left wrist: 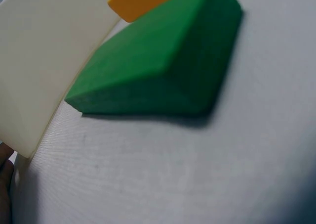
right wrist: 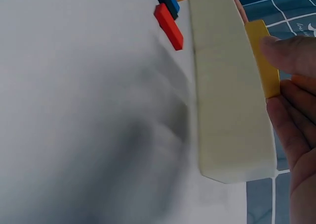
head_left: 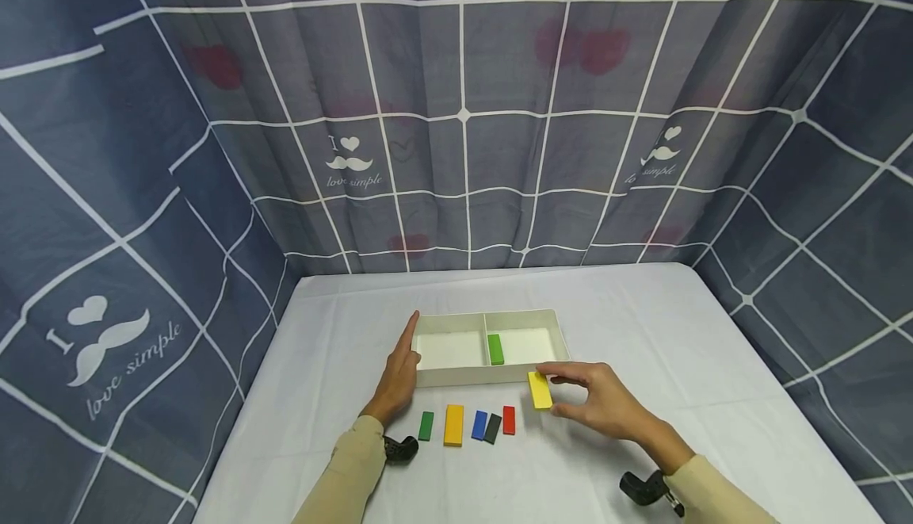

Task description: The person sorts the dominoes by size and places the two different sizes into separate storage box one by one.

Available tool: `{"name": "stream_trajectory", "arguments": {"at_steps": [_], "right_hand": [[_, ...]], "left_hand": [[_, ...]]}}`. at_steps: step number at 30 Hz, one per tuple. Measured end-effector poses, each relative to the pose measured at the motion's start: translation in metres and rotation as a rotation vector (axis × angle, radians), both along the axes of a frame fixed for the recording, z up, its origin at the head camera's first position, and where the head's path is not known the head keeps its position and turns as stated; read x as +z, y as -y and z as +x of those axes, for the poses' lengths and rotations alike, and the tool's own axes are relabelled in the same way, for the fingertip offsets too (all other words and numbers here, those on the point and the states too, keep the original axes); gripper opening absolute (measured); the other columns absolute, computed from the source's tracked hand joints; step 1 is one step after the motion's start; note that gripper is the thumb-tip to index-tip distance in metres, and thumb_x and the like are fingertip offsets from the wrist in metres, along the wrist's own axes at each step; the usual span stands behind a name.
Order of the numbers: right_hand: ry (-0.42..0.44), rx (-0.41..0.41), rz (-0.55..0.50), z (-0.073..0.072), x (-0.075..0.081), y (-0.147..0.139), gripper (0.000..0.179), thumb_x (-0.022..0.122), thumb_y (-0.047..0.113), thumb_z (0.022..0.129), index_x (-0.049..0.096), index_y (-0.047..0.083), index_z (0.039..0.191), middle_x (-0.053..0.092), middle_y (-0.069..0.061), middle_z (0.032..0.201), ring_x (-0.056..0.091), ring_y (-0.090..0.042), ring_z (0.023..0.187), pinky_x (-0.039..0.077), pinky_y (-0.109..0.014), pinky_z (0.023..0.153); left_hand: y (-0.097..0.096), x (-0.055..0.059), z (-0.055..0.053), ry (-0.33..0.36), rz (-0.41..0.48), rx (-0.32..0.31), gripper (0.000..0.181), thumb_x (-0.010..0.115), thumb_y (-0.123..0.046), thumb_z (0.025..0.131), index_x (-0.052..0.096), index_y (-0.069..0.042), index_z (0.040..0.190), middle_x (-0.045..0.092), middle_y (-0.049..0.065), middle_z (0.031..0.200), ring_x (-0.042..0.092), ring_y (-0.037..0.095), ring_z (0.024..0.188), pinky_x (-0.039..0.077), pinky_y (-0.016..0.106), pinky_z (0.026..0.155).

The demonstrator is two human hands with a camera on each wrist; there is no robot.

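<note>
My right hand [head_left: 606, 403] pinches a yellow block [head_left: 540, 391] between thumb and fingers, near the front right of a cream two-compartment box [head_left: 456, 376]. In the right wrist view the yellow block [right wrist: 263, 61] appears beside the box's upper edge. A light green block [head_left: 495, 349] stands in the right compartment, against the divider. The left hand [head_left: 396, 373] rests at the box's left end, its index finger extended along the side. Closest to that wrist lies a dark green block [head_left: 425, 426], large in the left wrist view.
In front of the box, on the white table [head_left: 542, 480], lie an orange-yellow block [head_left: 453, 426], a blue block [head_left: 479, 425], a black block [head_left: 492, 429] and a red block [head_left: 509, 420]. Grid-patterned curtains [head_left: 499, 151] surround the table's back and sides.
</note>
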State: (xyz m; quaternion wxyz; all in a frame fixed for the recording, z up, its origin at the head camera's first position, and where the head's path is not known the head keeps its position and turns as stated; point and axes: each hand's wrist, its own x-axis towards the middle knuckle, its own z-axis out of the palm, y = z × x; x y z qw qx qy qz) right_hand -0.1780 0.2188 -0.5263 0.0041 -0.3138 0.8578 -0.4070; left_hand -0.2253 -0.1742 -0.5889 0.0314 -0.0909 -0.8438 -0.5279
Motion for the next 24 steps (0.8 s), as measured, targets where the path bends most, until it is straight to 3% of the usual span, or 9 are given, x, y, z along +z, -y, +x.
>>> {"name": "stream_trajectory", "arguments": {"at_steps": [6,11,19,24], "right_hand": [[-0.019,-0.015,-0.005,-0.005,0.009,-0.002,0.062,0.093,0.004,0.084,0.073,0.009,0.142,0.077,-0.004,0.138,0.079,-0.021,0.115,0.063,-0.039,0.106],[-0.004,-0.04,0.009,-0.008,0.016,-0.002,0.062,0.093,0.004,0.083,0.074,0.01,0.142,0.076,-0.002,0.14,0.079,-0.026,0.115,0.062,-0.038,0.107],[-0.051,-0.039,-0.007,-0.019,0.016,-0.001,0.061,0.093,0.003,0.083,0.075,0.012,0.14,0.077,-0.005,0.138,0.079,-0.025,0.113,0.063,-0.037,0.106],[-0.043,-0.034,0.0,-0.026,0.019,-0.002,0.061,0.093,0.003,0.084,0.074,0.011,0.142,0.076,-0.006,0.139,0.079,-0.027,0.116,0.062,-0.044,0.106]], "left_hand": [[-0.001,0.002,0.001,0.013,0.01,-0.003,0.079,0.028,-0.008,0.106,0.008,-0.033,0.178,0.013,0.0,0.186,0.015,0.031,0.172,0.01,0.061,0.139],[0.0,0.002,0.001,0.011,0.008,-0.003,0.079,0.028,-0.007,0.106,0.009,-0.031,0.178,0.013,0.002,0.186,0.016,0.033,0.171,0.011,0.062,0.138],[0.0,0.001,0.001,0.008,0.003,0.0,0.078,0.029,-0.007,0.107,0.01,-0.03,0.178,0.014,0.0,0.186,0.016,0.031,0.171,0.011,0.061,0.139],[0.001,0.001,0.001,0.017,0.001,-0.004,0.077,0.03,-0.007,0.107,0.01,-0.03,0.178,0.014,-0.003,0.185,0.015,0.028,0.172,0.01,0.059,0.139]]}}
